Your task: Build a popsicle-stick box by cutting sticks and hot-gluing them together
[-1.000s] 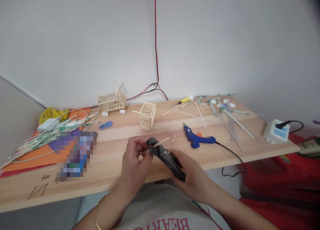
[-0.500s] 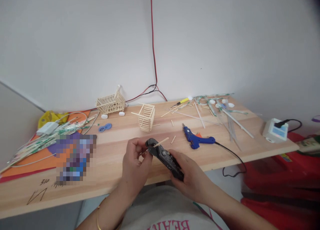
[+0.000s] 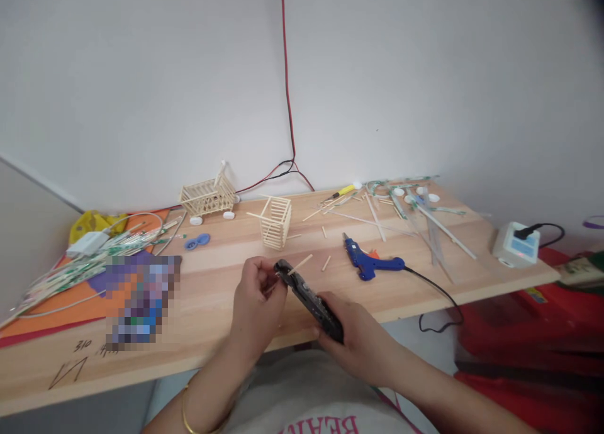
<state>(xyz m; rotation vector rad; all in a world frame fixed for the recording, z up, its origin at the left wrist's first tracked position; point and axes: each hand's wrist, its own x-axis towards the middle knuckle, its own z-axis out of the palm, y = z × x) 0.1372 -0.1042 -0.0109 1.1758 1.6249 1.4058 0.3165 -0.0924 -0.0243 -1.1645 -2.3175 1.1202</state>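
Observation:
My right hand (image 3: 358, 339) is wrapped around a black hand cutter (image 3: 311, 302), whose head points up and left. A thin wooden stick (image 3: 302, 263) lies across the cutter's head, one end sticking out to the upper right. My left hand (image 3: 257, 305) is closed in a pinch beside the head, on the stick's other end; its fingers partly hide the stick and the jaws. Just beyond stands a small open frame of wooden sticks (image 3: 276, 223). Short cut stick pieces (image 3: 326, 262) lie to the right of the cutter's head.
A blue glue gun (image 3: 370, 263) lies at right, its black cord running over the table edge. Farther back are a yellow-handled knife (image 3: 344, 191), plastic strips and a stick cart (image 3: 207, 198) on white wheels. Bundled sticks (image 3: 94, 258) are at left, a white power box (image 3: 516, 245) at right.
The cutter has turned slightly in my right hand, and its head looks narrower now. The stick's free end slants up more steeply. My left hand has barely moved.

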